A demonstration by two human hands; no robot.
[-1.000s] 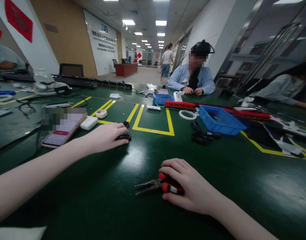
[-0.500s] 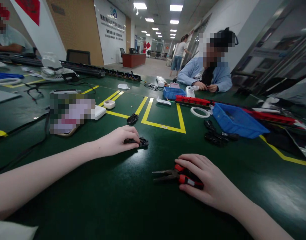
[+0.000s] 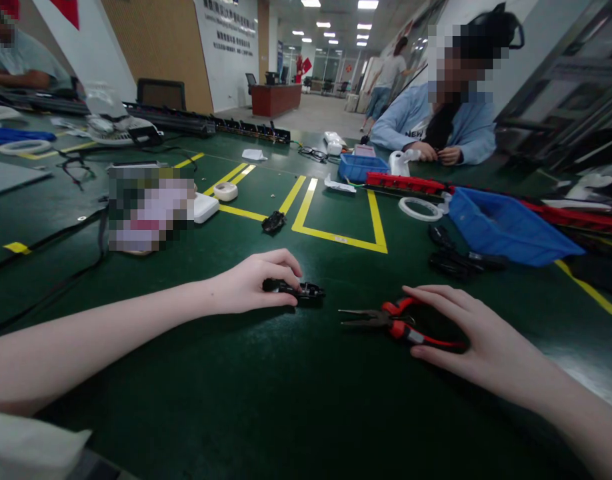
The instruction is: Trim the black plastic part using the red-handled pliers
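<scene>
The left hand has drawn the black part nearer and to the right. Thumb and fingertips are closed on its near end, and it lies flat on the green table. The part now sits just left of the pliers, whose tips point at it. The right hand has loosened: a second ago it curled over the red handles, now its fingers lie spread across them, touching without gripping. A second black piece sits farther off by the yellow tape.
</scene>
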